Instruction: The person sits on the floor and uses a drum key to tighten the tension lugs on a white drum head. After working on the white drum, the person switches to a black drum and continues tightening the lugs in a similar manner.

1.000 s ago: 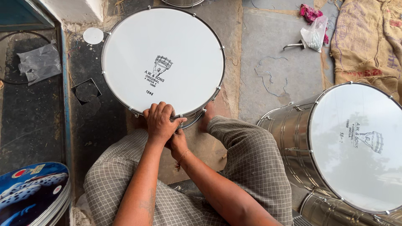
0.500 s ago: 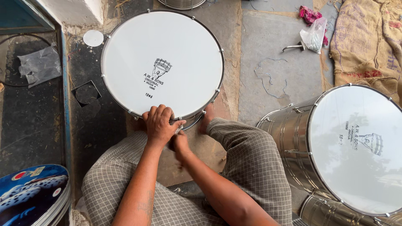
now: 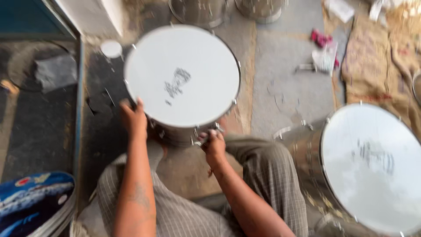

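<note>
While our left hand (image 3: 133,117) grips the drum (image 3: 182,77) rim at eight o'clock, our right hand (image 3: 213,145) pinches a small metal tool (image 3: 202,139) at five.

White-skinned drum (image 3: 182,77) with silver shell, grey checked trousers (image 3: 267,175), tan sacking (image 3: 379,70).

The floor (image 3: 285,79) is rough grey concrete with a sandy brown strip running up its middle and a darker, blackened patch at the left. A blue metal frame edge (image 3: 79,101) borders that dark patch, and a pale wall base (image 3: 94,15) stands at the top left. Brown burlap sacking (image 3: 377,74) lies crumpled at the right, in soft, even daylight
</note>
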